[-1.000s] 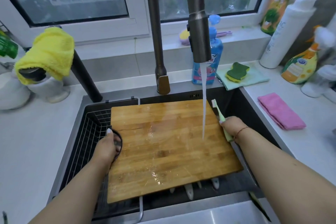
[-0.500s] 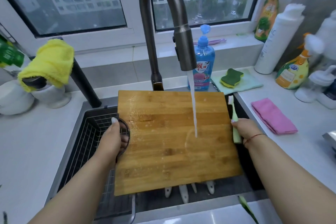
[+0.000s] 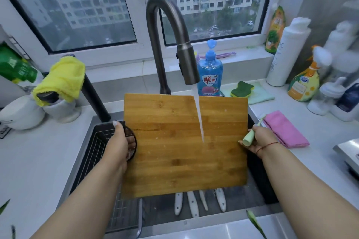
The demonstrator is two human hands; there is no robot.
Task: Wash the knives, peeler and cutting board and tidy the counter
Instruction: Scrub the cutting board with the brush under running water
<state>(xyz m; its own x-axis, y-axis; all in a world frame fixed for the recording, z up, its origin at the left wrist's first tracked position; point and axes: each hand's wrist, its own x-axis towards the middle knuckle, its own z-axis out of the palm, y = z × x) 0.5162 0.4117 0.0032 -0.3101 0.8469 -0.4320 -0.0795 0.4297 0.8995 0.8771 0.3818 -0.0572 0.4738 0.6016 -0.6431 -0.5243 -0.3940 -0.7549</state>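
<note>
Over the sink: the cutting board (image 3: 184,145) is held up, tilted towards the person, and the stream from the tap (image 3: 187,68) lands right of its middle.
Board feel: stiff bamboo, likely fairly heavy, wet and probably slick; best taken by opposite edges or its ring handle.
Left hand (image 3: 118,141): grips the board's left edge, fingers curled at the dark ring handle (image 3: 132,145).
Right hand (image 3: 258,139): steadies the right edge while holding a pale green handle (image 3: 249,137), possibly the peeler; how it pinches the board I cannot tell.
Knives (image 3: 200,203): white handles poke out from under the near edge, down in the basin, not yet picked up.
Left of board: wire basket (image 3: 97,149) in the sink.
Far side: blue soap bottle (image 3: 209,77), green sponge (image 3: 241,89).
Right counter: pink cloth (image 3: 285,129).
Risk: a wet board could slip onto the blades below.
</note>
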